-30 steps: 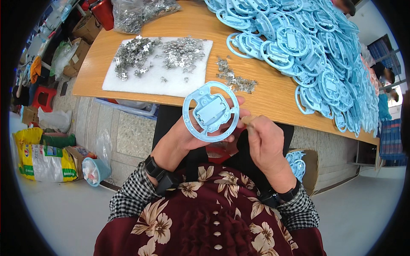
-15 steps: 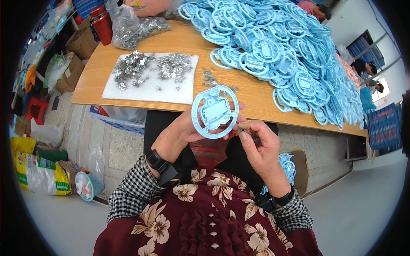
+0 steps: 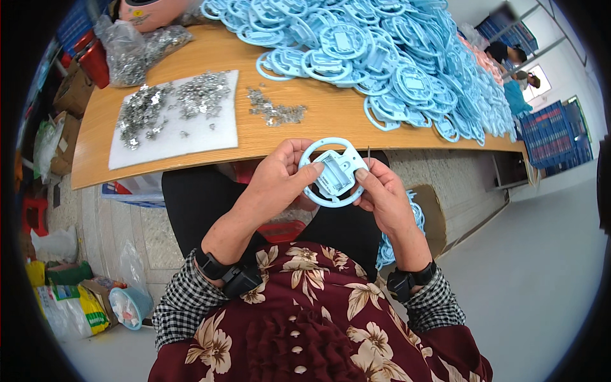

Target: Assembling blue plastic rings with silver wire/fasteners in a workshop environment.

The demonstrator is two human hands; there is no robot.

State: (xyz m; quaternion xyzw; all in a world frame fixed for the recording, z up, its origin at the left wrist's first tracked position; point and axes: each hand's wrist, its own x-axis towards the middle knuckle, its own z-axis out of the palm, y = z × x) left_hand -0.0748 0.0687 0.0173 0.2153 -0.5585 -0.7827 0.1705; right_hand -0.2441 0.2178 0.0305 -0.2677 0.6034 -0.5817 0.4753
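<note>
In front of the table edge, my left hand (image 3: 273,183) grips a light blue plastic steering-wheel-shaped part (image 3: 333,174), thumb on its middle block. A rectangular recess in that block faces up. My right hand (image 3: 388,198) pinches the right side of the same part, thumb on top and fingers below. A thin dark tip (image 3: 368,153) sticks up beside the right fingers; I cannot make out what it belongs to. Beyond my hands, a white pad (image 3: 181,148) bears two heaps of small metal pieces (image 3: 141,114). More metal pieces (image 3: 278,113) lie loose on the wood.
A large pile of similar blue parts (image 3: 407,83) covers the far right of the table (image 3: 264,139). Plastic bags of metal pieces (image 3: 127,54) and a red flask (image 3: 93,60) stand at the far left. A cardboard box (image 3: 435,219) with blue parts sits by my right knee.
The blue part has been turned over, its recessed side now up. My right hand has closed onto its rim, and my left thumb has come on top. The view has shifted right.
</note>
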